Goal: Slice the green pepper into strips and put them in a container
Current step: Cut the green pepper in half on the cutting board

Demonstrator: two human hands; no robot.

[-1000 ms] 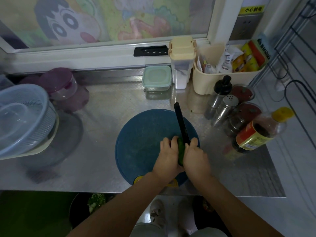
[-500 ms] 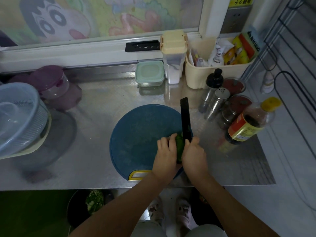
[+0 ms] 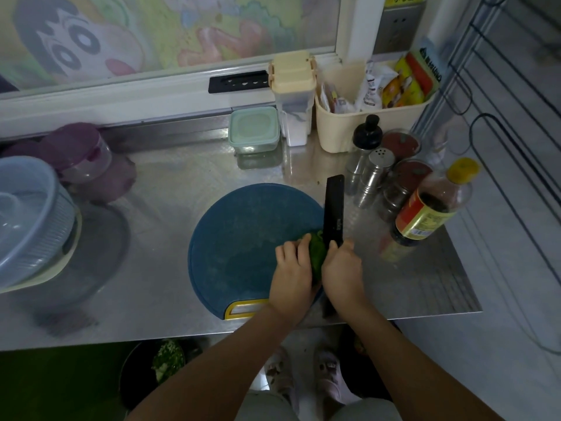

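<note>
On the board's (image 3: 243, 238) right edge, left hand (image 3: 293, 268) pins green pepper (image 3: 317, 253), right hand (image 3: 343, 268) grips knife (image 3: 334, 208). Probably slick, light: hold its flank

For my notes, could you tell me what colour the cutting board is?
The cutting board is blue; head view.
</note>
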